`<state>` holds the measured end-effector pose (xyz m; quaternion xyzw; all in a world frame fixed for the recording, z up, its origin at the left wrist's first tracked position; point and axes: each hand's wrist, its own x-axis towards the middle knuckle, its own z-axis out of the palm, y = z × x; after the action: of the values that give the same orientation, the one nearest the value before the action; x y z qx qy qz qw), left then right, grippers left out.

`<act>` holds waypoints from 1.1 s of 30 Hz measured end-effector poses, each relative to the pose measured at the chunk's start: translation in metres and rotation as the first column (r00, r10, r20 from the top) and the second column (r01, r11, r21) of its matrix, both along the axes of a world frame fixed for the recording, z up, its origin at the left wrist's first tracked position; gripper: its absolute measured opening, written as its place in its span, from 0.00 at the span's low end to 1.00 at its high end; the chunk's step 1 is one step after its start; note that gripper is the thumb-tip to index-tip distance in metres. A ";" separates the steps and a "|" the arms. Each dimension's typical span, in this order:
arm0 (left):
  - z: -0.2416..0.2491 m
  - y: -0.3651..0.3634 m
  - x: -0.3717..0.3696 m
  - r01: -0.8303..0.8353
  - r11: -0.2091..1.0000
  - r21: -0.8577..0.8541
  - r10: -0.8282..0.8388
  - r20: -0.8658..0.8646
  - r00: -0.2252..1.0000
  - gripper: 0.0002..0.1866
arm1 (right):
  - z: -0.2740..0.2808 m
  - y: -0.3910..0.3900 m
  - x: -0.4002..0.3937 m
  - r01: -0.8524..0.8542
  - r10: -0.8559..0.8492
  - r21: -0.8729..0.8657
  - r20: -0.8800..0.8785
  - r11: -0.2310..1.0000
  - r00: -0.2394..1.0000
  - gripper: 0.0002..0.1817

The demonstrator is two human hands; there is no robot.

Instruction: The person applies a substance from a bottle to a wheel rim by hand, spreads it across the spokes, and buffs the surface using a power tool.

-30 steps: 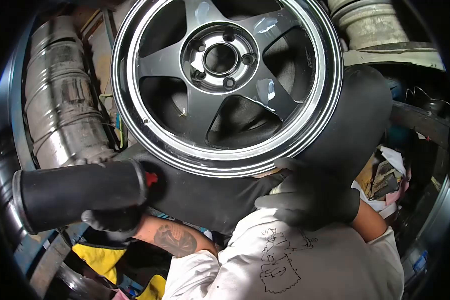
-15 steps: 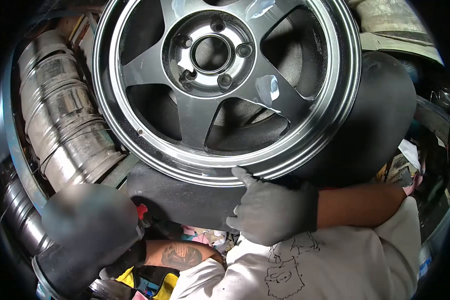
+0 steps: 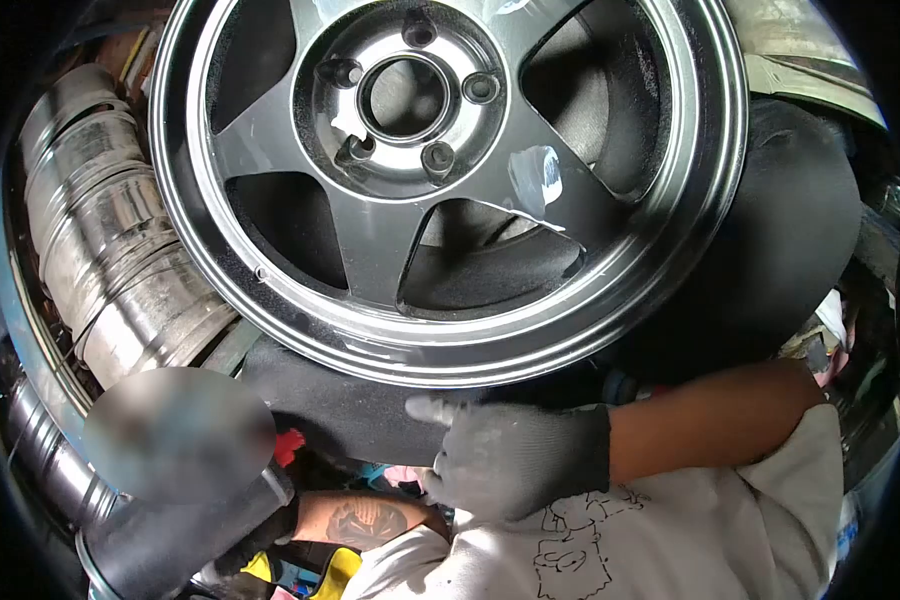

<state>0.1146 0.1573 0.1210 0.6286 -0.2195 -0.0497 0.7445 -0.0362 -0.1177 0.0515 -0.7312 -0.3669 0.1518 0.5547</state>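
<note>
A dark grey spoked car wheel (image 3: pixel 375 240) fills the upper middle, with a shiny lip, a bare metal hub and pale smears on its spokes. Just below its lower rim, my right hand (image 3: pixel 515 460), in a grey glove, holds nothing. One finger stretches left, while the others are bent. At lower left, my left hand (image 3: pixel 255 545), in a dark glove, is wrapped against a black cylinder (image 3: pixel 165 535) with a pale ring at its bottom end. Much of that hand is hidden, and a blurred oval covers the area above the cylinder.
The wheel lies over a black rounded surface (image 3: pixel 770 240). To the left are stacked bare metal rims (image 3: pixel 120 230) beside a bluish curved edge. A red piece (image 3: pixel 289 447) shows near the cylinder, and yellow items (image 3: pixel 336 575) lie below my left forearm.
My right hand has left the wheel's lower rim, moving down and slightly left. The wheel appears larger and a little further left in view. My left hand stays at the black cylinder.
</note>
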 end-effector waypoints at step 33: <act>-0.136 0.182 -0.203 -0.225 0.478 0.849 0.705 -0.218 0.675 0.44 | 0.005 -0.114 -0.081 -0.075 -0.048 -0.608 -0.184 0.790 0.982 0.06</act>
<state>-0.0879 0.3390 -0.0151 0.8736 0.2343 -0.0981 0.4151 -0.1167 -0.2317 0.0565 -0.8507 -0.2488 0.3353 0.3193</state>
